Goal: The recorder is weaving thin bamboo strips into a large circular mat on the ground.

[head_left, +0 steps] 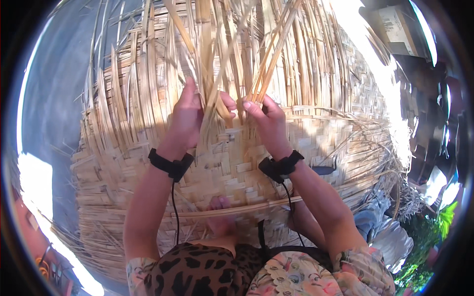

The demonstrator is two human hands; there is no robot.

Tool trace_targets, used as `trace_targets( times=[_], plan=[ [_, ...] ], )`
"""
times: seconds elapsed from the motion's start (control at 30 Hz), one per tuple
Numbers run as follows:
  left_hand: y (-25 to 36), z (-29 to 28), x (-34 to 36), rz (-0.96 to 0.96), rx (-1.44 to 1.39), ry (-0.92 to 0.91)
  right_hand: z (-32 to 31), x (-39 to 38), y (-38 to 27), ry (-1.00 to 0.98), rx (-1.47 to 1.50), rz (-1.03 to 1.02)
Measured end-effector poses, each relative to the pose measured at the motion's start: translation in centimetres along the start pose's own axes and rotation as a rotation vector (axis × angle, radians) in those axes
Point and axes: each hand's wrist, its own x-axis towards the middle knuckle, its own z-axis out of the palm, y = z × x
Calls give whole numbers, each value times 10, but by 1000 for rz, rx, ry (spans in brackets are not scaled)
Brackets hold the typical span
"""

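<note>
A large woven mat of pale bamboo strips (222, 170) spreads out under me, its long loose ends running away toward the far side. My left hand (190, 113) is curled around a few bamboo strips (211, 101), thumb raised and fingertips showing past their right side. Just to the right, my right hand (270, 121) pinches a bundle of narrow strips (269, 69) between thumb and fingers. These strips fan upward and away from the weave. Both hands are close together above the edge where the tight weave meets the loose ends.
A dark flat tool with a hooked end (323, 170) lies right of my right wrist. One long strip (237, 209) crosses the mat near my bare foot (220, 217). Scraps and crumpled cloth (377, 222) lie at the right edge. Grey floor (54, 108) borders the left.
</note>
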Motion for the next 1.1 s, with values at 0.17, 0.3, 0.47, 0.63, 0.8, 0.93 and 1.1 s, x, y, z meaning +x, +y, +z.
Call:
trace_targets(
  times=[0.17, 0.3, 0.47, 0.63, 0.8, 0.93, 1.1],
  plan=[
    [-5, 14, 2, -68, -61, 125, 5, 26, -4, -313, -411, -66],
    [-11, 12, 1, 8, 321, 348, 11, 60, -6, -594, -897, -521],
    [-30, 11, -38, 242, -275, 322, 19, 78, -11, -758, -971, -460],
    [-31, 6, -58, 202, -290, 486, 22, 70, -19, -713, -980, -425],
    [-48, 3, -82, 151, -144, 765, 25, 68, -23, -730, -1003, -329],
    [-62, -3, -94, 220, -103, 811, 12, 67, -28, -888, -814, -293],
    [-55, -14, -106, 258, -373, 614, -22, 22, -16, 44, -480, -481]
  ],
)
